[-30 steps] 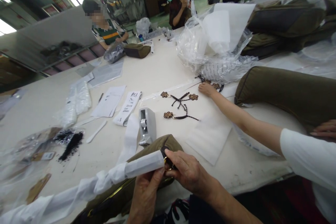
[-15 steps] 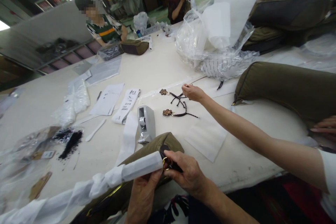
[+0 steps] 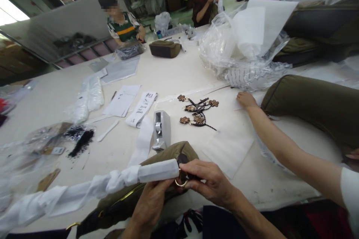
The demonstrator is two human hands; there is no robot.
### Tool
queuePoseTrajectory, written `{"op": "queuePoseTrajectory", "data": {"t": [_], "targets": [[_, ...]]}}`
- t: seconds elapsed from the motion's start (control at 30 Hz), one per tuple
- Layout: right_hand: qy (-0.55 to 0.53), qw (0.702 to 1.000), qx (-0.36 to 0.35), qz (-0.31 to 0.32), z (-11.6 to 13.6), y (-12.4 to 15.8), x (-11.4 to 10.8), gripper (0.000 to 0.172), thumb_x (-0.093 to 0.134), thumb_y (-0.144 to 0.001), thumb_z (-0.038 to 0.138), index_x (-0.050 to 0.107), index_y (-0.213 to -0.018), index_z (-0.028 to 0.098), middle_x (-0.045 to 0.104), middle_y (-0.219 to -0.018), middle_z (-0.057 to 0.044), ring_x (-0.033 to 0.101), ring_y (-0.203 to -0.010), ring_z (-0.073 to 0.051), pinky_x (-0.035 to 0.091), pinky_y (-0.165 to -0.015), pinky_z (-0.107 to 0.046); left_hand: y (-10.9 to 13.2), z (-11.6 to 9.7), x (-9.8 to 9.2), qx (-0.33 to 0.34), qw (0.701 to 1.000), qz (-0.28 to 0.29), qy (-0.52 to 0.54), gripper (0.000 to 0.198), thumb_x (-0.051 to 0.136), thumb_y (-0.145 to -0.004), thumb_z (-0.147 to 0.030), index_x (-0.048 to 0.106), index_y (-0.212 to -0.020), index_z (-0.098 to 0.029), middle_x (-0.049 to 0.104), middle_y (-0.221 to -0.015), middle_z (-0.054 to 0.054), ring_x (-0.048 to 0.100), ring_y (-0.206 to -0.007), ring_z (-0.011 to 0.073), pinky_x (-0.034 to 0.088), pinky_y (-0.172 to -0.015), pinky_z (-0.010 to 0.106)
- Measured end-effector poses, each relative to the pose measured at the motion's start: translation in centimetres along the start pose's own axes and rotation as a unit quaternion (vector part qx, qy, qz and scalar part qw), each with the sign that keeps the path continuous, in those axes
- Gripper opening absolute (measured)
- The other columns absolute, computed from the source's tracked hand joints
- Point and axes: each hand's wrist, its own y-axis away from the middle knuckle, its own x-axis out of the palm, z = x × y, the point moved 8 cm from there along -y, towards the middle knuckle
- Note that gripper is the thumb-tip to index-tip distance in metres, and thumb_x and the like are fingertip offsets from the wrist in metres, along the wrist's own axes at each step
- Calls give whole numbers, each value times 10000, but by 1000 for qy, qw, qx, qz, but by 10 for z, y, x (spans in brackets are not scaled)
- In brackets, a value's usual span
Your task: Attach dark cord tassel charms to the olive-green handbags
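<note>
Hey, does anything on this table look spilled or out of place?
Yes. Small black pieces lie loosely heaped on the table, left of the tape dispenser, with stray bits around them, so they may have spilled. The long white wrapping also looks bunched and creased along its middle.

The long white-wrapped strap (image 3: 158, 170) has a matt, paper-like covering, smooth at its end and crumpled further along. The round gold-coloured ring (image 3: 181, 186) looks like glossy metal, the long olive-green bag (image 3: 171, 152) like matt cloth. The grey boxy tape dispenser (image 3: 166, 129) appears smooth plastic, the heaped clear bags (image 3: 214, 50) shiny, wrinkled plastic film.
</note>
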Motion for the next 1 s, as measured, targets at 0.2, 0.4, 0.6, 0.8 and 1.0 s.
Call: {"op": "queuePoseTrajectory", "data": {"t": [0.2,0.4,0.6,0.8,1.0], "targets": [[-35,989,49,-131,-12,12,4,292,622,-816,224,602,-1108,235,664,-877,-37,628,-779,-140,510,-681,-232,15,11,5,21,998,10,58,252,708,-663,-320,716,-829,-131,719,-826,90,658,-810,240,534,-772,345],[23,994,22,-107,-2,13,12,419,594,-792,123,523,-1186,244,665,-938,-37,628,-839,-153,510,-727,-248,22,15,-5,120,992,-10,-43,210,674,-717,-292,711,-892,-183,723,-825,55,663,-772,204,536,-733,281],[24,998,15,-61,0,12,19,415,570,-853,235,469,-1254,264,659,-927,-37,628,-823,-150,510,-723,-247,25,11,-11,141,989,-38,-18,159,613,-777,-298,705,-757,-170,660,-611,7,567,-542,110,487,-571,192],[38,997,34,-52,-6,15,25,404,501,-893,354,438,-1283,269,642,-900,-25,611,-780,-140,505,-690,-228,32,15,8,141,986,84,31,226,601,-793,-212,633,-1015,-239,639,-765,-4,564,-623,91,473,-568,159],[92,983,66,-142,-6,20,23,320,390,-924,428,480,-1185,266,624,-873,-16,611,-757,-133,512,-652,-205,34,2,11,269,959,41,-78,255,535,-831,-179,602,-1058,-272,624,-878,6,596,-778,125,489,-694,187]]}}
